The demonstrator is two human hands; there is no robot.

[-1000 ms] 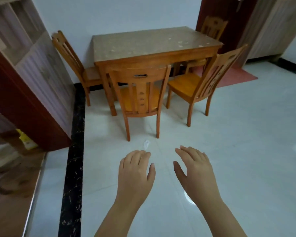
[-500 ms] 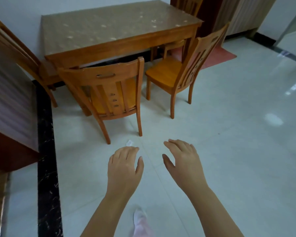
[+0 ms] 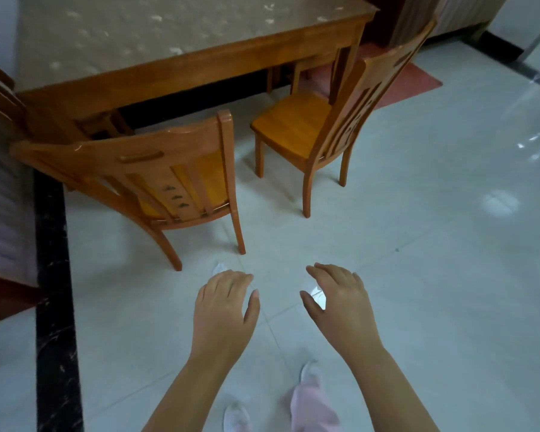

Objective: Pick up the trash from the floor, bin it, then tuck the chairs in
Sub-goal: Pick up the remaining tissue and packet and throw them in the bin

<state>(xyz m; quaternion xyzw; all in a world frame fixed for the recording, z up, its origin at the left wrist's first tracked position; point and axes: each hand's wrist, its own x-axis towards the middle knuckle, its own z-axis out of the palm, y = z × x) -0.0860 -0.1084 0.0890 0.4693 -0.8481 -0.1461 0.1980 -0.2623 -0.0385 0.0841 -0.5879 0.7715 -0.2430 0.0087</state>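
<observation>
- Pale tiled floor (image 3: 418,275), glossy, with a black marbled border strip (image 3: 52,291) down the left side.
- Wooden dining table (image 3: 200,67) at top, patterned top surface, red mat (image 3: 412,85) on the floor beyond its right end.
- Near chair (image 3: 156,179) in front of the table, back toward the camera, pulled out, seat clear of the table edge.
- Second chair (image 3: 318,129) to the right, turned at an angle, also pulled out, well apart from the near chair.
- Trash (image 3: 219,267): small white scrap lying flat on the floor between the near chair's rear legs, just beyond the left fingertips; contact not discernible.
- Left hand (image 3: 223,310): palm down, fingers loosely spread, empty.
- Right hand (image 3: 340,299): palm down, fingers slightly curled, empty, near the left hand but apart from it.
- Pink trouser leg (image 3: 312,406) and white shoes (image 3: 236,417) at the bottom edge.
</observation>
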